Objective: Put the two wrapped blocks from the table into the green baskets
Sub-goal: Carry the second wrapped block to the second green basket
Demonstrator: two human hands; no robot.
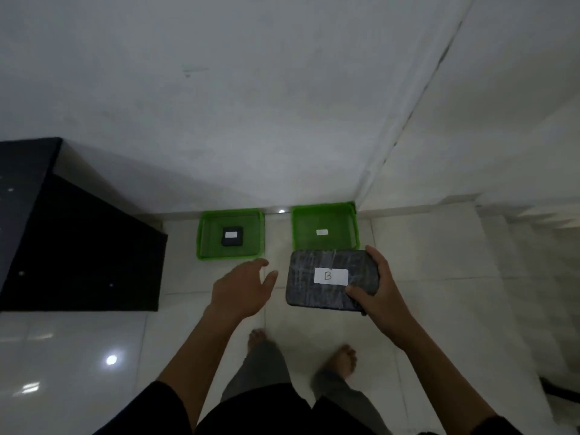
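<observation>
Two green baskets stand on the floor against the wall. The left basket (205,237) holds a small dark wrapped block (232,236) with a white label. The right basket (345,221) has only a white label on its bottom. My right hand (381,296) grips a dark wrapped block (314,277) with a white label marked B, held in the air just in front of the right basket. My left hand (241,288) is empty, fingers spread, hovering in front of the left basket.
A black table (78,246) stands at the left, its corner close to the left basket. White walls meet in a corner behind the right basket. My bare feet (345,361) stand on the glossy white tile floor.
</observation>
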